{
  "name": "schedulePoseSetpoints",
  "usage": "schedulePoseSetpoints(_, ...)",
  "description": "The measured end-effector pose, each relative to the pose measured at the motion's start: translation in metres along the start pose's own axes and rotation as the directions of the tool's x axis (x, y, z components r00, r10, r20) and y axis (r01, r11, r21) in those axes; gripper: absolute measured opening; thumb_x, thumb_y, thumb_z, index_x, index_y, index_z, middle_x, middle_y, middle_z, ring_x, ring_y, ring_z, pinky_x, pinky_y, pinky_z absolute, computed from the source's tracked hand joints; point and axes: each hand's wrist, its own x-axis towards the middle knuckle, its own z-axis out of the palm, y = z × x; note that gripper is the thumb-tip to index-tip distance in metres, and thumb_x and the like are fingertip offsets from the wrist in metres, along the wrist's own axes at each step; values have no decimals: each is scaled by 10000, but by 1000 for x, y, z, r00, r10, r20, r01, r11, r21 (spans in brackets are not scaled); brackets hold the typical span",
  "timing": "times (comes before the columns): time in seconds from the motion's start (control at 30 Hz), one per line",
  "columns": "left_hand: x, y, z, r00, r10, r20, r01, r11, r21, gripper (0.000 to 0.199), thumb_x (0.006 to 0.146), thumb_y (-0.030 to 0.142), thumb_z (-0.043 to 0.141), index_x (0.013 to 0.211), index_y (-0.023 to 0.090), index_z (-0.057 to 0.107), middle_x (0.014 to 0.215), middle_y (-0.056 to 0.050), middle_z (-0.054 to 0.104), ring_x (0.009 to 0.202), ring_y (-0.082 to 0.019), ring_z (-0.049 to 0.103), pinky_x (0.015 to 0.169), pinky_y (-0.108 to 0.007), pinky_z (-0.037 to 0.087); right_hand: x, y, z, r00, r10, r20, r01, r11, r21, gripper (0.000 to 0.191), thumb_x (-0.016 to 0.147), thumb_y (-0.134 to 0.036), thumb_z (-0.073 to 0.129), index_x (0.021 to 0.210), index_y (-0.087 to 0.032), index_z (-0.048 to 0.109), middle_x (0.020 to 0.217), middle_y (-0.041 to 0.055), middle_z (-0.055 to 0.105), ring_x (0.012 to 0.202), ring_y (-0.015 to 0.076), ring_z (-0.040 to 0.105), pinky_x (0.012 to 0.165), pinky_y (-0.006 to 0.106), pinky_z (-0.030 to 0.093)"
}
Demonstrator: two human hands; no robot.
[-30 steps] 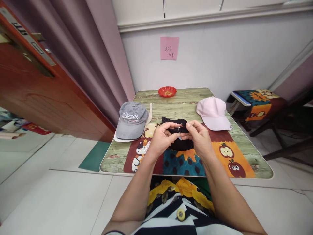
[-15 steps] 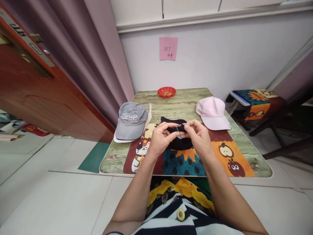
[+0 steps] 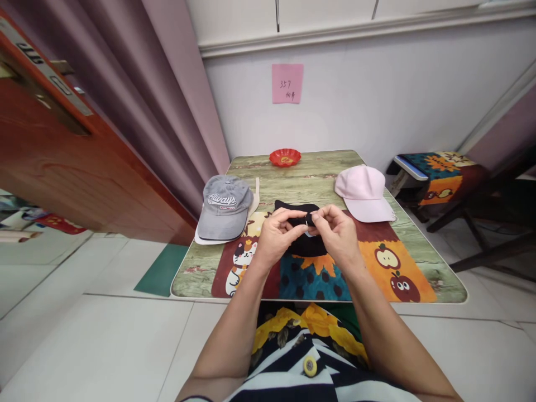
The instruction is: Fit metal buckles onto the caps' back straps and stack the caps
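Observation:
A black cap [image 3: 309, 247] lies over the patterned mat in the middle of the table, partly hidden by my hands. Its black strap [image 3: 298, 221] is stretched between my fingers, with a small shiny buckle on it. My left hand [image 3: 274, 233] is closed, pinching the strap on the left of the buckle between thumb and fingers. From the other side, my right hand [image 3: 340, 233] pinches the strap close to the buckle. The fingertips of both hands nearly meet.
A grey cap [image 3: 226, 206] with white lettering rests at the left on top of something pale. At the right is a pink cap [image 3: 364, 192]. A red scalloped dish [image 3: 285, 158] stands at the back. Beyond the table's right side is a cloth-covered stool [image 3: 444, 173].
My right hand's fingertips have shifted slightly left, closer to the buckle and to my left hand. The left hand has barely moved, and the caps stay in place.

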Motion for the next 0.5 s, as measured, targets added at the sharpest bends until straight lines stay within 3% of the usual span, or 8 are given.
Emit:
schedulePoseSetpoints(0.27,0,-1,1,996,83,-14,-81,991,111,248,792,286,793,1021,195,769,892,5,589,496,-5,473,423,-154,374,-1,2,0,998,23,-63,-24,1000,-8,265,854,-444,677,801,-231,528,701,-22,652,549,167,685,589,315,605)
schedulePoseSetpoints(0.5,-1,-2,1,991,131,-15,-127,978,164,233,803,278,786,1021,199,766,898,1,587,528,-12,499,437,-144,378,-2,1,0,993,-44,-114,18,977,-214,182,849,-365,643,778,-242,530,683,-14,675,506,153,646,601,309,588)
